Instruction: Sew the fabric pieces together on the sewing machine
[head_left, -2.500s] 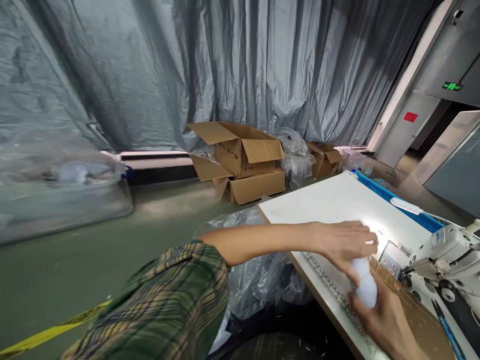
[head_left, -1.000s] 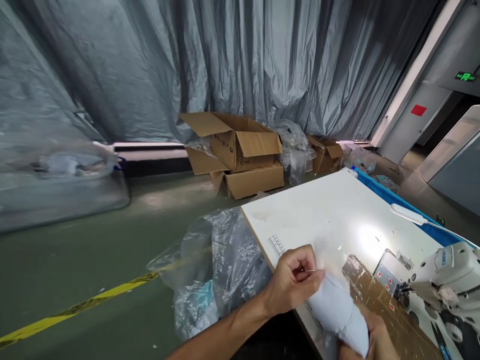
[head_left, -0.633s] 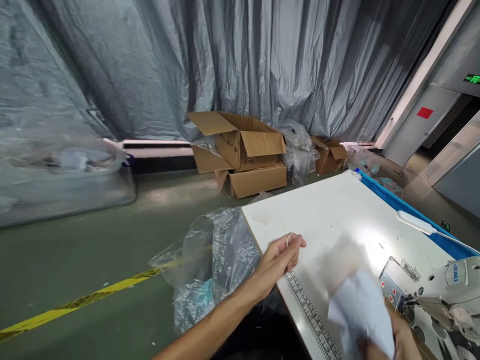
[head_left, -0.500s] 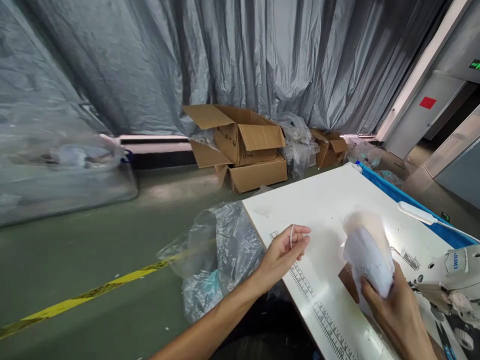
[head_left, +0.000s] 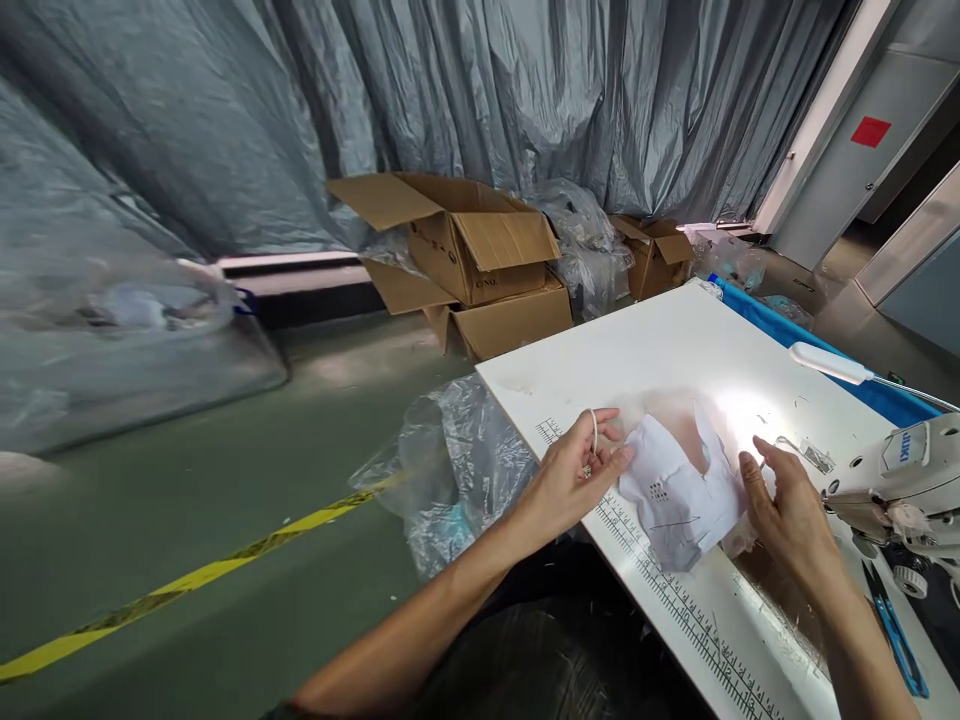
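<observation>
Fingers loosely curled on the left hand, a gap showing between index fingertip and thumb, and a thin white loop sat round one finger; whether the tucked-in fingers gripped anything could not be told. Across from it, the right hand had thumb and index finger parted, just beside the cloth's right edge, with no clamp on it! And there was the change: half a second back that hand had the thing bunched in its grasp, and here the crumpled white cloth piece with small dark printed marks was opened out between the two hands, over the glossy white worktop. Resting on it or held slightly above? Hard to call. The left thumb tip came right up to the cloth's left edge, perhaps touching. A pale beige layer blurred away on its far side. For the handling, that looked like a real shift: from a one-handed bundle to a spread piece, marks in plain sight, reachable from both sides. Near the worktop's edge ran the black printed ruler scale, partly behind the cloth; over to the right stood the white sewing machine, with the blue-handled snips lying nearer the wearer, past the right wrist.
</observation>
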